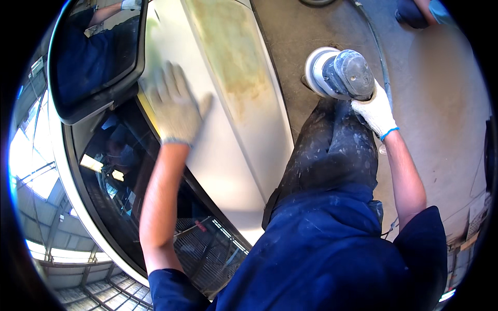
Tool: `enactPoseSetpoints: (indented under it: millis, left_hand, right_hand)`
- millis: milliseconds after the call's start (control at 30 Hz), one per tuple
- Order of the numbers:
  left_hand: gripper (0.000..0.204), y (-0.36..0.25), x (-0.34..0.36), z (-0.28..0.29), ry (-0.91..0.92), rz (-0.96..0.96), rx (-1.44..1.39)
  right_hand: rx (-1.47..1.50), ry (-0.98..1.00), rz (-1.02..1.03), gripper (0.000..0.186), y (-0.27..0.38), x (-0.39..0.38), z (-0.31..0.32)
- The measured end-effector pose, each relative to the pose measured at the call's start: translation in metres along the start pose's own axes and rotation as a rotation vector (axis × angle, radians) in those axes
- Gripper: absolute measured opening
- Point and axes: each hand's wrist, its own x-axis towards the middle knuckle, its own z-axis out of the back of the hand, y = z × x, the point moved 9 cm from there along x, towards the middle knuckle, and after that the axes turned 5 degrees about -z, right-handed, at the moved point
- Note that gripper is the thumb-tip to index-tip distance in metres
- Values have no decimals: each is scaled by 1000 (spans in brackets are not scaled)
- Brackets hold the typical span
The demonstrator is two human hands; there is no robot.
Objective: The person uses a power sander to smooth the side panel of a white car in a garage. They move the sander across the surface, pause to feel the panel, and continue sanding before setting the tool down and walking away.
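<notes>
My left hand (178, 111), in a pale knit glove, lies flat with fingers spread over the white car door panel (223, 155), just below the window edge. Some motion blurs it. Green and brownish sanded patches (225, 41) show on the panel ahead of the hand. Out to the right, my right hand (376, 111), in a white glove with a blue cuff, grips an orbital sander (353, 75) by its rear. The sander has a grey-black body and a round white pad, held away from the car above my legs. The glove and sander hide some of the right fingers.
A black side mirror (98, 62) juts out at the upper left, beside the dark side window (135, 166). A grey hose (377, 41) runs along the concrete floor (436, 119) near the sander. Part of another person (423, 11) shows at the upper right.
</notes>
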Motion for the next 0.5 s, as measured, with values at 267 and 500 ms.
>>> enactPoseSetpoints:
  millis: [267,500]
  left_hand:
    - [99,-11,-34,-3,13,-5,-54]
    - [107,-46,-81,-12,111,-40,-153]
  right_hand:
    - [-8,14,-42,65,-3,9,-8]
    - [-26,-47,9,67,1,10,7]
